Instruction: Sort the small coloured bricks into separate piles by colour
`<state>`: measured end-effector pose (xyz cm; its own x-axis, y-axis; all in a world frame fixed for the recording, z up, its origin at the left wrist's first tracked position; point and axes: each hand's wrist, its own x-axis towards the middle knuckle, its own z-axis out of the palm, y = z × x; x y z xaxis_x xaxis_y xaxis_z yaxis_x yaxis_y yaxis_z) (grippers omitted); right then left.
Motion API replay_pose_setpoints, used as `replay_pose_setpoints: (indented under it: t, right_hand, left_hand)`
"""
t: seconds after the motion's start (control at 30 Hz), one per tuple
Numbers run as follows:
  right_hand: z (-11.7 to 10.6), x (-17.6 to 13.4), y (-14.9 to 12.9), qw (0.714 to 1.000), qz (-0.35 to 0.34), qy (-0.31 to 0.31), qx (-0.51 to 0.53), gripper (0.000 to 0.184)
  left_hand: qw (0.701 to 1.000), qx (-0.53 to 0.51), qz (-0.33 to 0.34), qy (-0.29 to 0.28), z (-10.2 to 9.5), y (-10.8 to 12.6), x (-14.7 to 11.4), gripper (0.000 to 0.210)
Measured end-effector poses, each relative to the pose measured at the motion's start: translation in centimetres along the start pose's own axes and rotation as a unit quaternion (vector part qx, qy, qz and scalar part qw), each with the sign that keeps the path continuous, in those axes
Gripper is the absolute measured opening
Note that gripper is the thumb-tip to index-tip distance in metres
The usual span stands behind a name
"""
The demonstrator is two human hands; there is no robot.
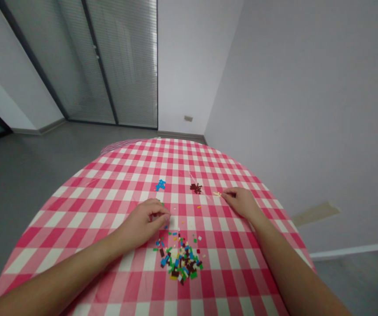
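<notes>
My left hand [151,217] hovers at or just above the cloth, left of the middle, its fingers curled and the thumb close to the index finger. Whatever it may hold is hidden. A mixed pile of small toy building bricks [180,263] in blue, green, brown, white and yellow lies nearer to me, with stray pieces around it. My right hand [241,201] is closed in a pinch at a few cream bricks [217,193]; I cannot make out a piece between its fingertips. Beyond the hands lie a cluster of blue bricks [160,185] and one of dark brown bricks [196,188].
A red-and-white checked cloth [175,162] covers the round-edged table. A lone orange brick [199,207] lies between the hands. Behind stand glass panels with blinds [132,66]; a grey wall [307,109] rises close on the right.
</notes>
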<state>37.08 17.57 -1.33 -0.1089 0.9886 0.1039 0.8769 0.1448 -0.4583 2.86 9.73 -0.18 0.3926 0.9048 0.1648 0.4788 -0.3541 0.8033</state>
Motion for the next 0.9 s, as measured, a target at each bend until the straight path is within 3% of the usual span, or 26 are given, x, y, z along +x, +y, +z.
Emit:
replay_pose_setpoints:
  t: [0.3,0.4,0.63,0.9]
  right_hand:
    - [0.3,0.0,-0.5,0.999,-0.025,0.006,-0.028,0.023]
    - [0.4,0.1,-0.6,0.999,-0.024,0.004,-0.033,0.024]
    - [0.6,0.2,-0.7,0.999,-0.019,0.007,-0.033,0.023]
    - [0.7,0.0,-0.9,0.999,-0.016,0.012,-0.03,0.025]
  left_hand:
    - [0.999,0.03,-0.027,0.034,-0.7,-0.5,0.1,0.018]
    - [0.999,0.052,0.005,-0.01,-1.1,-0.4,0.1,0.018]
    - [0.968,0.114,0.121,-0.188,-2.1,0.1,-0.3,0.022]
    - [0.959,0.113,0.144,-0.217,-2.4,0.4,-0.3,0.02]
